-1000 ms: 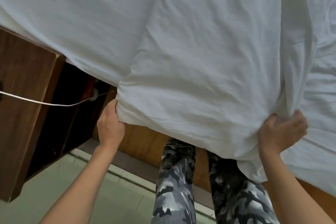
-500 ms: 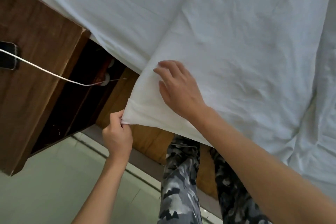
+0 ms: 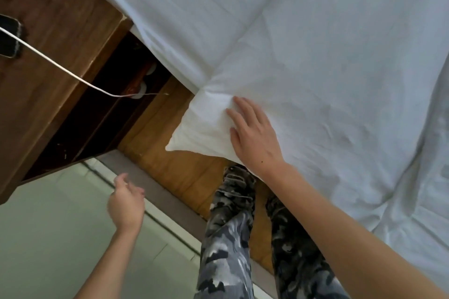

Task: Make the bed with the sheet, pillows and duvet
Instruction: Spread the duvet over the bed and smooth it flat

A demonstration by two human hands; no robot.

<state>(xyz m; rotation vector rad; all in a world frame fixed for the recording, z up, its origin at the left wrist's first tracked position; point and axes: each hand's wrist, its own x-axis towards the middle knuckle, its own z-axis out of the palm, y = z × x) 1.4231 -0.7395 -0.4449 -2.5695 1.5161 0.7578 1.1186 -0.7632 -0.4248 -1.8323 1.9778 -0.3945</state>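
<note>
Corner of sheet [image 3: 206, 124] released: my left hand [image 3: 126, 204] has let go, fingers loosely curled, holding nothing, out over the floor. Right hand [image 3: 255, 136] now presses flat, fingers spread, on the corner overhanging the bed frame [image 3: 184, 172]. Tucking remains, I judge.
</note>
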